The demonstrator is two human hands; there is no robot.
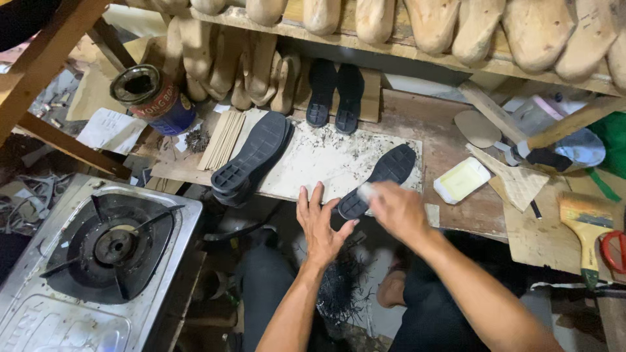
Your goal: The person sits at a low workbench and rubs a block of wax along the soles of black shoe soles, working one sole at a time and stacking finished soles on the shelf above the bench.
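Note:
A black rubber shoe sole point(386, 175) lies tread up on a stained white board point(326, 163) at the bench's front edge. My left hand point(319, 225) rests open beside the sole's heel end, fingers spread on the board's edge. My right hand point(394, 208) is over the heel, closed on a small whitish object point(365, 191) that is blurred. A stack of black soles point(251, 160) lies at the left of the board.
A gas burner point(111, 244) sits at lower left. A tin can point(153, 98) stands at the back left, wooden shoe lasts point(430, 23) line the shelf above. A pair of black soles point(336, 94) leans at the back. A yellowish block point(461, 179), a brush point(587, 228) and red scissors point(613, 251) lie right.

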